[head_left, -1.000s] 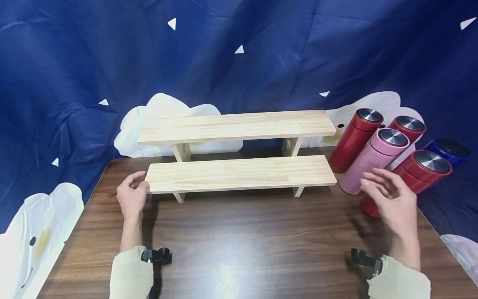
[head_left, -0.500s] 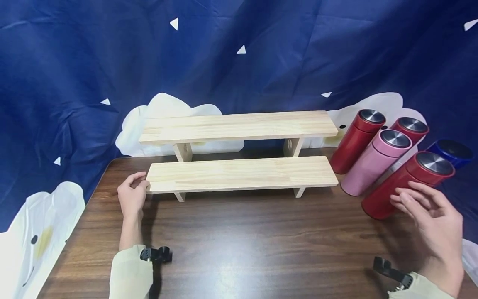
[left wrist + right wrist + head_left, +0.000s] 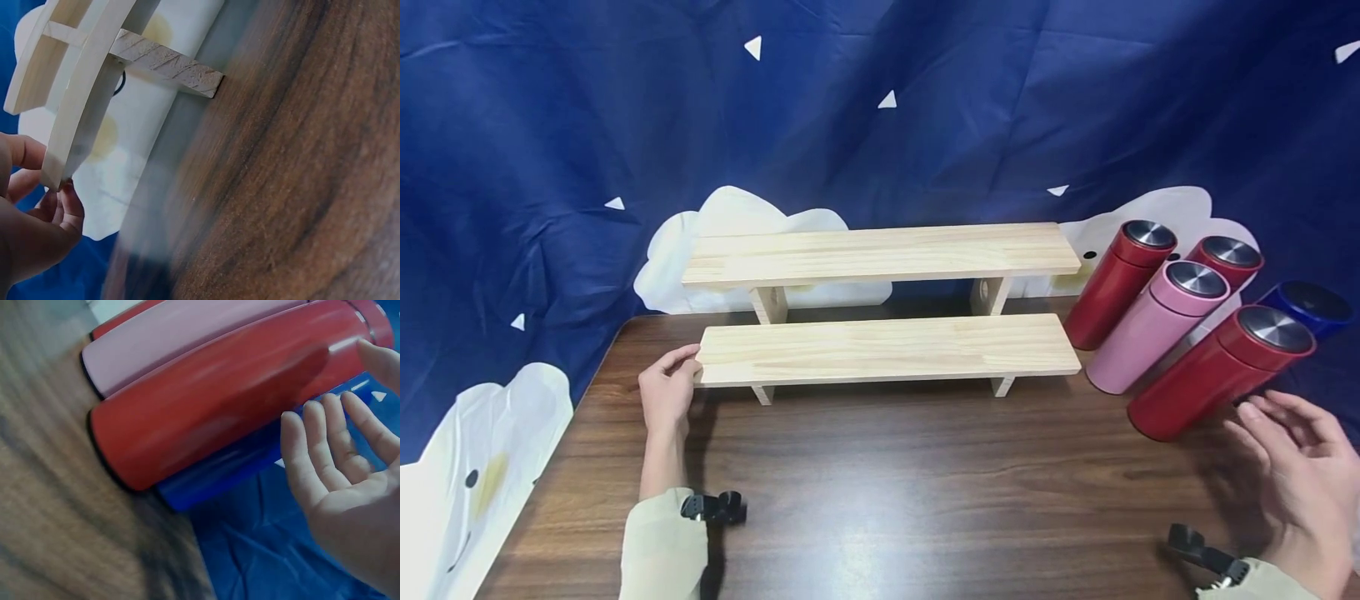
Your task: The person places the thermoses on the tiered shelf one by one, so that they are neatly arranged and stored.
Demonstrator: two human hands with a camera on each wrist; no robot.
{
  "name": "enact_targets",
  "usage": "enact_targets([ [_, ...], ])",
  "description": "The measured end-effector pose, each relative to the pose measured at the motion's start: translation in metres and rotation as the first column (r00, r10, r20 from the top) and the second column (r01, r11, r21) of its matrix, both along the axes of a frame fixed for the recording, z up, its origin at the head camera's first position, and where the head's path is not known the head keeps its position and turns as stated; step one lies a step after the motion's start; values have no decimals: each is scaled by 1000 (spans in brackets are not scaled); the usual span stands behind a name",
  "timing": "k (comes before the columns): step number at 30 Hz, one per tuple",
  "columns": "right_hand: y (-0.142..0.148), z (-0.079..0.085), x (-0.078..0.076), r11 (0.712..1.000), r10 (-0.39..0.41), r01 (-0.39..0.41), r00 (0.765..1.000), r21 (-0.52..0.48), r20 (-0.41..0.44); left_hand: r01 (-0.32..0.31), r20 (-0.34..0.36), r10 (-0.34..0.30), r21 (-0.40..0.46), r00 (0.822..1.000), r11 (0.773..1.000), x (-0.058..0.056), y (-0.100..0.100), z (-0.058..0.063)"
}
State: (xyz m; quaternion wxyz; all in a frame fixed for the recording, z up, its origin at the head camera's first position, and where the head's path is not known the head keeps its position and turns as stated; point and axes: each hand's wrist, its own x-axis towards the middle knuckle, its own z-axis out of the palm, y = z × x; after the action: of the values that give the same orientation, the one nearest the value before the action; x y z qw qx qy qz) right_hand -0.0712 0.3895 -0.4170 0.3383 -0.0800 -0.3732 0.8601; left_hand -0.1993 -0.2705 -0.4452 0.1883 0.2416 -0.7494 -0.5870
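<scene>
My left hand (image 3: 668,390) pinches the left end of the lower board of a two-tier wooden shelf (image 3: 887,350). In the left wrist view, fingers lie on both faces of the board end (image 3: 55,164). At the right, my right hand (image 3: 1303,467) hovers beside the nearest red thermos (image 3: 1221,371), its fingers loosely bent and holding nothing. The right wrist view has the fingertips (image 3: 312,412) close to that red thermos and a blue thermos (image 3: 219,469) behind it; whether they touch cannot be told.
A pink thermos (image 3: 1157,325) and a taller-looking red thermos (image 3: 1120,283) stand right of the shelf, with another red thermos (image 3: 1228,258) partly hidden behind. The brown wood table (image 3: 880,483) lies in front; a blue curtain (image 3: 880,150) hangs behind.
My right hand has moved right and slightly down, from in front of the near red thermos to its right side. The left hand keeps its hold on the shelf.
</scene>
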Motion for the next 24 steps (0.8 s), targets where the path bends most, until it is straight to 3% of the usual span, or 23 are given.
enact_targets([
  [3, 1, -6, -3, 1000, -20, 20, 999, -19, 30, 10, 8, -10, 24, 1000, 1000, -1, -2, 0],
  [9, 5, -21, -3, 999, 42, -42, 998, -21, 35, 25, -22, -23, 133, 1000, 991, -4, -5, -2],
  [17, 7, -40, -7, 995, 81, -93, 966, 40, 245, 58, -13, -56, 198, 998, 978, -4, -11, -1],
  [21, 8, -46, -11, 992, 86, -111, 950, 67, 300, 79, -31, -73, 262, 997, 962, -5, -11, 1],
  [24, 9, -50, -13, 989, 98, -127, 948, 76, 304, 98, -51, -86, 340, 995, 935, -6, -13, 2],
])
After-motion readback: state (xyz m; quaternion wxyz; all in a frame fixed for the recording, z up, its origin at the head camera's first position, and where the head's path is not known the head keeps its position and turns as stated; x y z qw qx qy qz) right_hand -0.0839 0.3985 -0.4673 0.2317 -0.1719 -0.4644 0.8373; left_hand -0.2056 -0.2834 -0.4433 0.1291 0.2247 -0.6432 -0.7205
